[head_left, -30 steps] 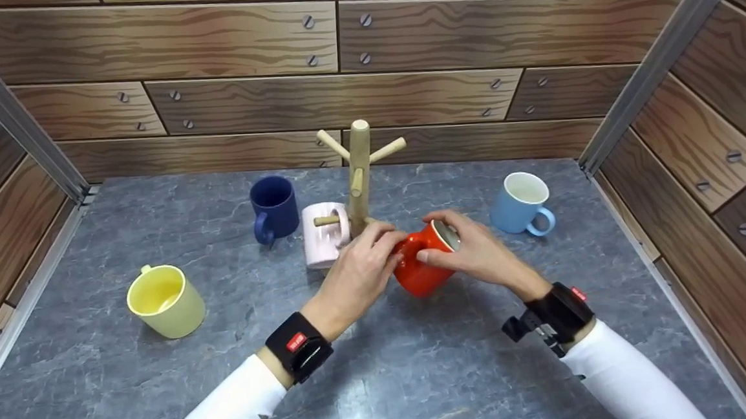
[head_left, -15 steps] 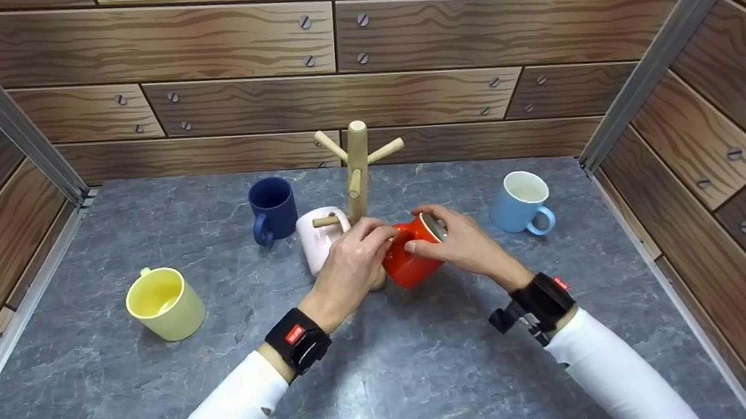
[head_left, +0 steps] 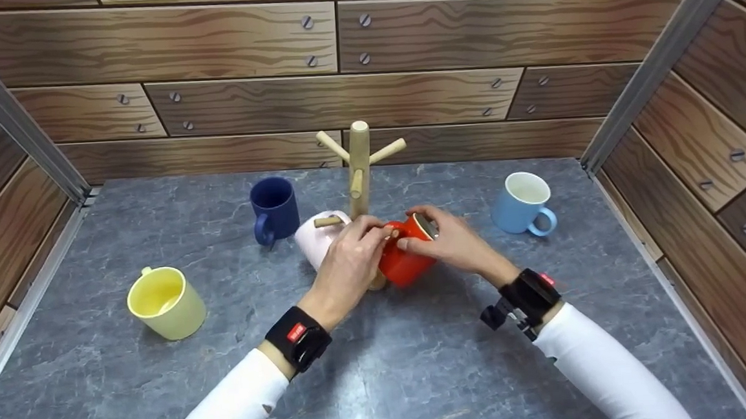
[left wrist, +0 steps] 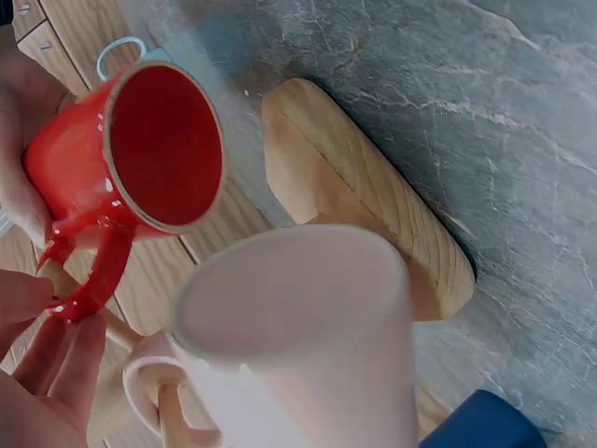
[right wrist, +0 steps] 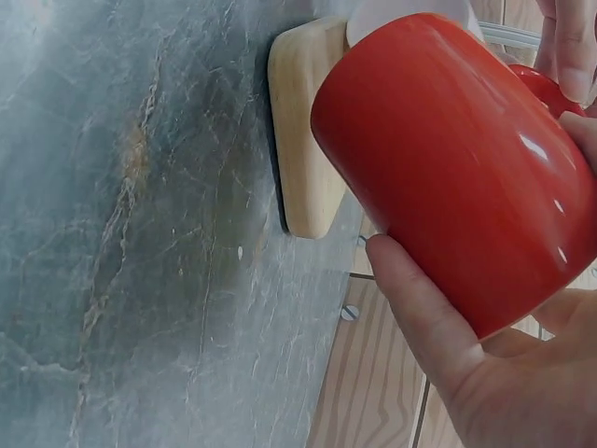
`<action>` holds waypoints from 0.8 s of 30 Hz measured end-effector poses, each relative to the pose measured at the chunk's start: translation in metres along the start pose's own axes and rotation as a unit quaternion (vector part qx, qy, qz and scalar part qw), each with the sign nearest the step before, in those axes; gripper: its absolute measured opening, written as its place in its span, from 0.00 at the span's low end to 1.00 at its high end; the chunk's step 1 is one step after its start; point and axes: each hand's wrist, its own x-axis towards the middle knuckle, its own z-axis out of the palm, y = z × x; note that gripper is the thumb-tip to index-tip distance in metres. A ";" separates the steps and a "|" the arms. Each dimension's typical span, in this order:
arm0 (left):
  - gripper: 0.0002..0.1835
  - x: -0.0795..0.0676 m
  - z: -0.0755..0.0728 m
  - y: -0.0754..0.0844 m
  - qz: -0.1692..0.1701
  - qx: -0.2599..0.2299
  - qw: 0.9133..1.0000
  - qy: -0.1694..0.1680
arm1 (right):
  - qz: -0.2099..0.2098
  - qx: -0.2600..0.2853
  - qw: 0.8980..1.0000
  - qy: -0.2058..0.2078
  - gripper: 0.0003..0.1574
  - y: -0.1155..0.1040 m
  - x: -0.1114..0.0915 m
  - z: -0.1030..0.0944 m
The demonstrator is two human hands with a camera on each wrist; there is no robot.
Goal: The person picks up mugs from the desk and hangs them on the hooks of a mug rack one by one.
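Note:
In the head view my right hand (head_left: 456,240) grips a red mug (head_left: 407,262) around its body, its mouth tilted up to the right. My left hand (head_left: 347,266) pinches at the mug's handle; the left wrist view shows its fingertips against the red handle (left wrist: 107,271). A peg of the wooden mug tree (head_left: 358,165) passes through that handle. On a neighbouring peg hangs a pale pink mug (head_left: 315,239) by its handle, tilted and partly hidden by my left hand. The tree's wooden base (left wrist: 373,205) stands on the table.
A dark blue mug (head_left: 276,209) stands behind the pink one. At left is a yellow mug (head_left: 175,309), at right a light blue mug (head_left: 514,207). Wood-patterned walls (head_left: 427,34) enclose the grey marbled table (head_left: 422,375); several upper pegs stick out from the tree.
The red mug and my right hand have moved left toward the tree, and the peg's tip now shows at the handle. The pink mug has swung to a tilt.

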 end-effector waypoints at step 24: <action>0.22 -0.009 -0.006 -0.008 -0.019 0.085 0.995 -0.049 | 0.008 -0.015 1.000 0.022 0.57 -0.005 0.015 0.034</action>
